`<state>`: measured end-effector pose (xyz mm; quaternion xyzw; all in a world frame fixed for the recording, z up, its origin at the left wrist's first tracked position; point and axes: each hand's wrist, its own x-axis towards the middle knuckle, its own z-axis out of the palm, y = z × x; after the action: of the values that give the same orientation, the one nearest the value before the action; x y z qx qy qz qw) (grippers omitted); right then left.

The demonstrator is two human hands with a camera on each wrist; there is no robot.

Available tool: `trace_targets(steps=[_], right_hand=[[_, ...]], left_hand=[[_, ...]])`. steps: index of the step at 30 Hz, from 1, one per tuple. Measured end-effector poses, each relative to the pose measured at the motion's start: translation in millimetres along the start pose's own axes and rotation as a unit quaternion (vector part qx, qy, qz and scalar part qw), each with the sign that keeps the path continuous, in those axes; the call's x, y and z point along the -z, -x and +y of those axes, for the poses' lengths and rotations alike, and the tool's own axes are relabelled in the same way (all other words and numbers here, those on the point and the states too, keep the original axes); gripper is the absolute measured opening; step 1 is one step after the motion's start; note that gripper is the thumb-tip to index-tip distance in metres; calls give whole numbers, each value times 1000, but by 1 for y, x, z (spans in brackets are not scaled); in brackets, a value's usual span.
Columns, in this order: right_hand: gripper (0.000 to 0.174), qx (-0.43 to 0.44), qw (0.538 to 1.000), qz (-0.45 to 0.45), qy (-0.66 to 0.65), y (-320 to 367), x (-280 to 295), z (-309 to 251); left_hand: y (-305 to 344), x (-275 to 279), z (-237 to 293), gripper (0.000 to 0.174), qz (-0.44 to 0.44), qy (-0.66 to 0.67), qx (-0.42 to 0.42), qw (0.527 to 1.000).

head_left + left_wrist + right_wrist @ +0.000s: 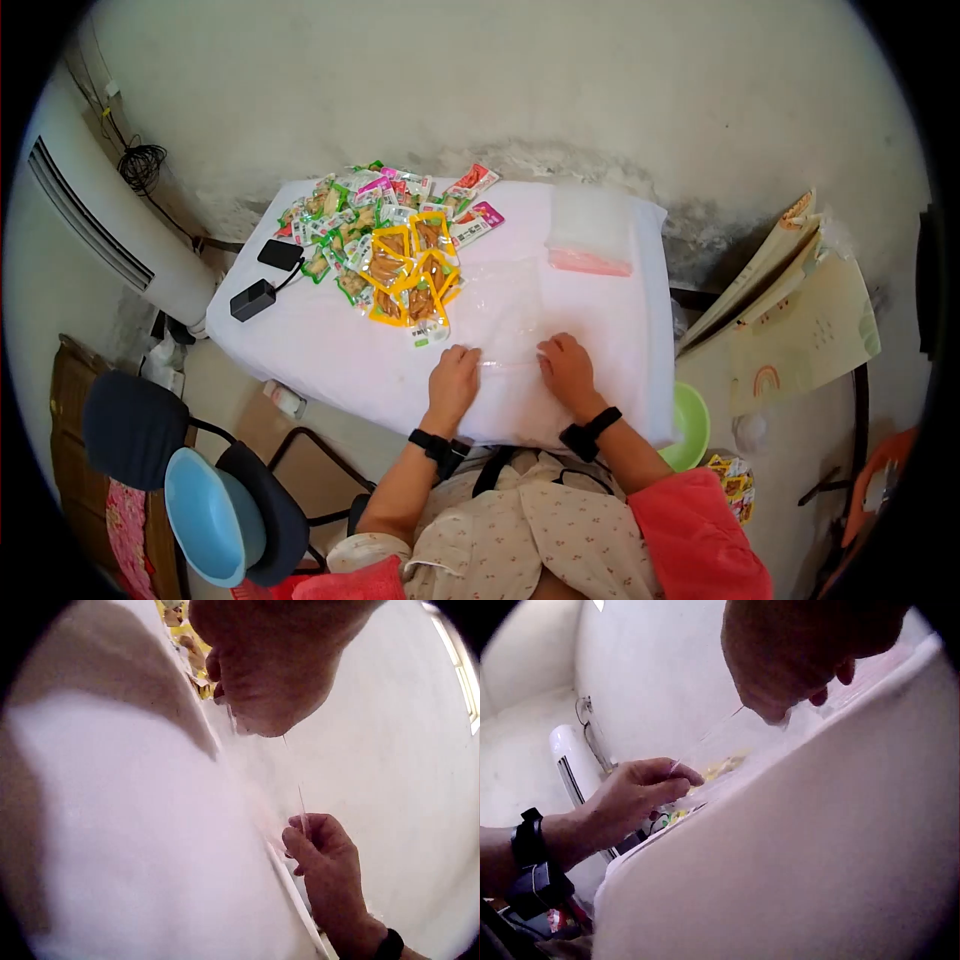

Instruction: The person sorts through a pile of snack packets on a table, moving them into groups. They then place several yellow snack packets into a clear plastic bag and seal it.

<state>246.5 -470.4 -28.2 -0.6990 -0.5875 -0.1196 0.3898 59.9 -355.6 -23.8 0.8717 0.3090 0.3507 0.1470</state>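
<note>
A clear plastic bag (pixel 508 310) lies on the white-covered table, its near edge between both hands. The left hand (pixel 455 385) pinches one corner of that edge; the right hand (pixel 570 370) pinches the other corner. In the left wrist view the right hand (pixel 326 859) holds the film between thumb and fingers. The left hand (pixel 649 787) does likewise in the right wrist view. Beyond the left hand is a pile of snack packets, the nearest ones yellow-edged (pixel 388 262). A stack of clear bags (pixel 590 225) with a pink edge lies at the back right.
A black phone (pixel 281 254) and a black box (pixel 253 299) with a cable lie on the table's left. On the floor side are a green basin (pixel 688 428) at right and a blue basin (pixel 210 515) on a chair at left. Hanging fabric (pixel 800 330) stands at right.
</note>
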Motion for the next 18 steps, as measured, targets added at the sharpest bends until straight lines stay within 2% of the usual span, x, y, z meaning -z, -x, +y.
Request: trace_targets(steps=[1,3,4,5,6,7,8,9,11,12,13,14,15,16,17,18], right_hand=[[5,-27,999,-23,24,-7,1,5],[5,-20,996,1,90,-46,1,20],[8,27,996,68,51,-81,9,27],[11,-7,997,67,46,-121,31,17],[9,13,990,139,22,-159,57,3],[4,32,977,208,-21,-190,86,-17],[7,53,958,275,-63,-210,114,-37],[7,53,957,280,-57,-215,139,-57],[20,127,910,386,-79,-212,170,-83],[22,135,916,369,-75,-201,165,-80],[25,140,923,351,-71,-183,152,-71],[20,122,952,278,-38,-158,129,-53],[16,53,980,189,-21,-124,89,-24],[16,-4,992,119,32,-78,45,5],[17,-98,994,22,30,-32,19,19],[17,-129,992,-9,1,1,-3,33]], left_hand=[[-14,2,0,10,-46,-46,-15,998],[-59,9,2,9,-114,-163,-52,979],[-99,17,2,12,-134,-233,-73,960],[-137,18,-6,14,-55,-245,-106,962],[-176,42,7,13,40,-250,-157,955],[-197,87,53,9,124,-167,-154,966],[-218,115,71,15,195,-128,-208,950],[-220,142,101,28,272,-63,-229,933],[-205,162,123,35,336,-33,-235,912],[-189,161,124,36,357,-43,-237,902],[-173,144,111,33,294,-63,-218,928],[-157,115,87,31,230,-83,-197,949],[-138,78,64,34,232,-90,-181,952],[-110,44,36,28,132,-50,-146,979],[-73,14,14,24,22,-71,-80,994],[-43,-8,0,22,-17,-9,-48,999]])
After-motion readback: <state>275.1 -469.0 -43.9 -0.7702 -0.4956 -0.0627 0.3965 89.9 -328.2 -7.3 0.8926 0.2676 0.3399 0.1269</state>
